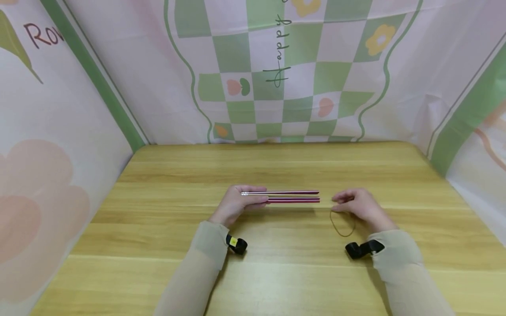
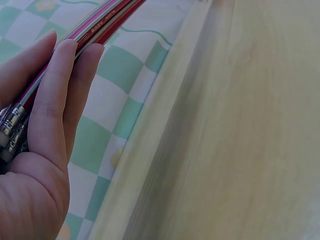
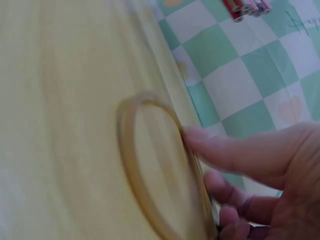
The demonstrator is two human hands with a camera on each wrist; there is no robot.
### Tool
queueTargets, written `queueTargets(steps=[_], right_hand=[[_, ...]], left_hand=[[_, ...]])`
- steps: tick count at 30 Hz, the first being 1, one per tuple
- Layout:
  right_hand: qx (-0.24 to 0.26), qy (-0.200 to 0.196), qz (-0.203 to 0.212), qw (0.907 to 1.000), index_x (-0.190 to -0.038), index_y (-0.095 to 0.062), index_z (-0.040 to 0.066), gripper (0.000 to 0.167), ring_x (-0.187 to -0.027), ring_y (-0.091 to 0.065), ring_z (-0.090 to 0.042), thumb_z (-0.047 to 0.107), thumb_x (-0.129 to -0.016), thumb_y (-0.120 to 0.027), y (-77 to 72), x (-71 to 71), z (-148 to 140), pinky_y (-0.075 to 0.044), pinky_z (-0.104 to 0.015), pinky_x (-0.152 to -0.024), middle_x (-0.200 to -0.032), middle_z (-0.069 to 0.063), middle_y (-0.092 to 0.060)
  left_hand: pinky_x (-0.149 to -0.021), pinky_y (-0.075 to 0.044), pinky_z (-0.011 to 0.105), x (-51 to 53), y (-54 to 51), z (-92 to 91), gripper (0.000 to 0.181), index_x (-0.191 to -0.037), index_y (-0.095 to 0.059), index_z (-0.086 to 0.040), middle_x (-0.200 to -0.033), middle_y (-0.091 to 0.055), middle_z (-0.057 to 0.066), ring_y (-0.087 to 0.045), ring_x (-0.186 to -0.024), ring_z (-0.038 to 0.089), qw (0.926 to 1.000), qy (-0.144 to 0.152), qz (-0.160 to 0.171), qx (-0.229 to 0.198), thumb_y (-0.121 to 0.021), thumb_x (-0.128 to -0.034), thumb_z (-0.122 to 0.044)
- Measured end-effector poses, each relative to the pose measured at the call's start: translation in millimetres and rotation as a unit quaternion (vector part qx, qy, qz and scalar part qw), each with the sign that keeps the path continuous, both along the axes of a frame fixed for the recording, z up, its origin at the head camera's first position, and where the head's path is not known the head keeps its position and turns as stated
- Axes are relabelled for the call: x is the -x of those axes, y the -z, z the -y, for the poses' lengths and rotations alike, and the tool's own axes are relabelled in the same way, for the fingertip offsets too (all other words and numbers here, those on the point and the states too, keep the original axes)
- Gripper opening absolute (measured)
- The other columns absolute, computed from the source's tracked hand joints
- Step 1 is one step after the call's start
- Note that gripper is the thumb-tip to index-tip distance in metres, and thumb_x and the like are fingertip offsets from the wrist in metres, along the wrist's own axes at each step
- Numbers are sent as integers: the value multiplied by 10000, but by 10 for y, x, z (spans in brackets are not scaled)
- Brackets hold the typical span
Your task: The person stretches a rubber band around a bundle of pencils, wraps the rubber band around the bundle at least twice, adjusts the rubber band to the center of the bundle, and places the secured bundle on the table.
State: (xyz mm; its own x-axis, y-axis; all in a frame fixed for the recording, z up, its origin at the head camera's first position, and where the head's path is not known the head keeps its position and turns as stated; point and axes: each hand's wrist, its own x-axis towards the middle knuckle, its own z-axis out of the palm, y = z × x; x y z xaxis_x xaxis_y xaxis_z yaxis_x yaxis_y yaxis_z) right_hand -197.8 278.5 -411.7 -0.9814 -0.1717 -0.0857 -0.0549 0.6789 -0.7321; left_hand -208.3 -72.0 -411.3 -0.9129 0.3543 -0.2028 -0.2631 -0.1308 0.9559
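Observation:
Several striped pencils (image 1: 294,199) with metal eraser ends lie level in my left hand (image 1: 239,202), held between thumb and fingers above the table. Their metal ends (image 2: 15,122) sit by the palm in the left wrist view. The far ends of the pencils (image 3: 245,9) point toward my right hand (image 1: 361,206), with a small gap between. Thumb and fingers of the right hand pinch a thin tan rubber band (image 1: 342,235), which hangs as a loose loop. In the right wrist view the rubber band (image 3: 131,160) looks blurred.
Beneath both hands is a wood-grain table (image 1: 261,285). A checkered, printed cloth (image 1: 269,105) hangs behind its back edge, and more printed cloth (image 1: 51,184) rises at the sides. A black wrist camera (image 1: 238,245) is strapped at each sleeve cuff.

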Motion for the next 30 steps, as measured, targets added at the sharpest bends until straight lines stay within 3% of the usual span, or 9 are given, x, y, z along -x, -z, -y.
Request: queueTargets(steps=[4, 10, 13, 16, 21, 24, 27, 30], right_hand=[[-840, -289, -114, 9960, -978, -739, 5, 231, -794, -537, -125, 213, -879, -750, -20, -9, 18, -457, -249, -682, -920, -94, -705], [-1097, -833, -336, 9899, -901, -733, 24, 145, -869, -580, -168, 143, -946, -662, -37, -11, 31, -493, -347, -796, -908, -83, -709], [-893, -725, -231, 9931, -976, -687, -25, 186, -920, -591, -202, 132, -993, -589, -34, -17, 38, -504, -371, -825, -969, -132, -692], [-481, -380, -154, 9980, -1043, -621, -66, 226, -914, -611, -171, 137, -1032, -521, -26, -13, 48, -509, -289, -814, -990, -170, -686], [716, 215, -165, 9971, -1098, -573, -98, 263, -792, -633, -10, 153, -1028, -539, -39, 12, 75, -551, -146, -722, -895, -43, -715], [1941, 464, -65, 9799, -1071, -624, -5, 178, -743, -646, -14, 157, -1003, -593, -78, 2, 103, -589, -166, -703, -852, 71, -711], [3236, 545, 236, 9443, -1002, -703, 138, 80, -711, -661, -62, 164, -984, -629, -109, -12, 141, -606, -201, -685, -856, 105, -741], [4126, 383, 481, 9088, -1013, -749, 199, 189, -751, -702, -110, 110, -1002, -582, -112, -15, 172, -626, -244, -715, -960, 73, -768]], left_hand=[[-940, -583, 391, 1, -6, -7, 359, -1204, -663, 70, -1151, -703, 220, -752, -858, 198, 10000, 11, -18, -24, -732, -854, 29], [-934, -587, 382, 6, -10, -6, 358, -1204, -660, 74, -1159, -698, 222, -750, -863, 205, 10000, 38, 10, -75, -727, -855, 37], [-927, -590, 375, 3, -10, -1, 356, -1199, -664, 72, -1148, -703, 215, -750, -864, 208, 10000, 36, 20, -88, -731, -851, 36], [-912, -597, 362, -1, -10, 5, 351, -1192, -666, 72, -1133, -709, 211, -751, -860, 206, 10000, 33, 6, -88, -734, -850, 35], [-879, -609, 328, 0, -15, 1, 353, -1193, -663, 77, -1131, -708, 216, -749, -842, 189, 9999, -3, 48, -127, -730, -848, 48], [-870, -611, 319, 3, -19, -1, 368, -1211, -645, 95, -1148, -697, 234, -749, -841, 194, 9999, -12, 43, -165, -718, -852, 61], [-870, -611, 318, 3, -24, 1, 372, -1219, -636, 104, -1155, -691, 244, -749, -843, 199, 9998, -34, 49, -194, -709, -856, 71], [-872, -611, 321, 2, -28, 6, 361, -1215, -639, 102, -1148, -693, 238, -748, -851, 200, 9998, -41, 46, -182, -704, -861, 69]])
